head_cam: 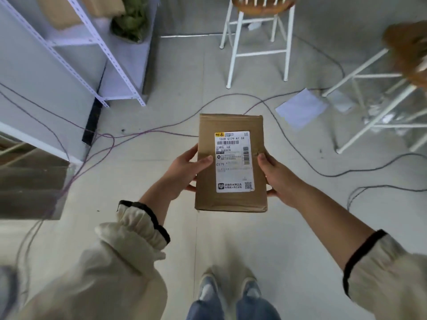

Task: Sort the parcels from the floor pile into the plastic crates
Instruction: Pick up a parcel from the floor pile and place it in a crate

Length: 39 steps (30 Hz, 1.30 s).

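Above the pale floor [138, 172], over the person's own shoes [228, 289], a brown cardboard parcel [231, 162] is held level between both hands, its white shipping label [233, 176] facing up. The left grip [187, 172] clasps the parcel's left edge, thumb laid on the top face touching the label, fingers curled underneath. The right grip [279, 179] clasps the right edge likewise, thumb on top, fingertips showing below the box. Thin cables [161, 132] trail across the floor beneath. A white-legged stool [261, 6] stands beyond, a second stool [409, 47] to the right beside a sheet of paper [301, 108]. White metal shelving [124, 72] stands left.
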Motion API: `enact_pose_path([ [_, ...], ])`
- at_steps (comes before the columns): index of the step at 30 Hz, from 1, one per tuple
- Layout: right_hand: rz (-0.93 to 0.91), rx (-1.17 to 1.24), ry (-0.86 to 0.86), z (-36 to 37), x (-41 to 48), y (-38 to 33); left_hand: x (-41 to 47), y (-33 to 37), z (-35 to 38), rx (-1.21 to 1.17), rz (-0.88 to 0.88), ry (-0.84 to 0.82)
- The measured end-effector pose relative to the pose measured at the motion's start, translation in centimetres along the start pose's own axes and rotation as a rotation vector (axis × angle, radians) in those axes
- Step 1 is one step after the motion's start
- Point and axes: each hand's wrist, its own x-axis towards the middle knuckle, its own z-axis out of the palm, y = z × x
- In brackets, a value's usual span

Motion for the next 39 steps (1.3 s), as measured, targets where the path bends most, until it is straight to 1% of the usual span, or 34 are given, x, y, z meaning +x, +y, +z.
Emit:
enact_pose_path([
  [4, -0.045, 0.006, 0.024, -0.9, -10.8, -8.6, -9.7, 9.2, -2.3, 0.019, 0.051, 0.001],
  [7, -0.086, 0.014, 0.034, -0.7, -17.1, -12.4, -15.8, 13.1, -3.6, 0.038, 0.096, 0.009],
  [13, -0.173, -0.011, 0.023, 0.0, -24.5, -15.8, -23.0, 15.5, -4.4, 0.009, 0.202, 0.04],
  [22, -0.233, -0.02, 0.134, 0.1, -29.8, -16.0, -27.1, 16.8, -3.5, 0.027, 0.277, 0.005],
  [26, -0.26, -0.007, 0.258, -0.1, -32.5, -16.0, -27.7, 17.6, -2.8, 0.068, 0.337, -0.047],
  [29, -0.268, 0.05, 0.366, -0.5, -35.0, -14.8, -27.7, 18.3, -1.5, 0.136, 0.371, -0.117],
  [34, -0.229, 0.33, 0.553, -0.4, -39.7, -11.2, -28.6, 19.9, 1.8, 0.304, 0.44, -0.27],
  [39, -0.216, 0.524, 0.822, -0.8, -45.5, -6.5, -31.9, 20.4, 7.9, 0.432, 0.648, -0.438],
])
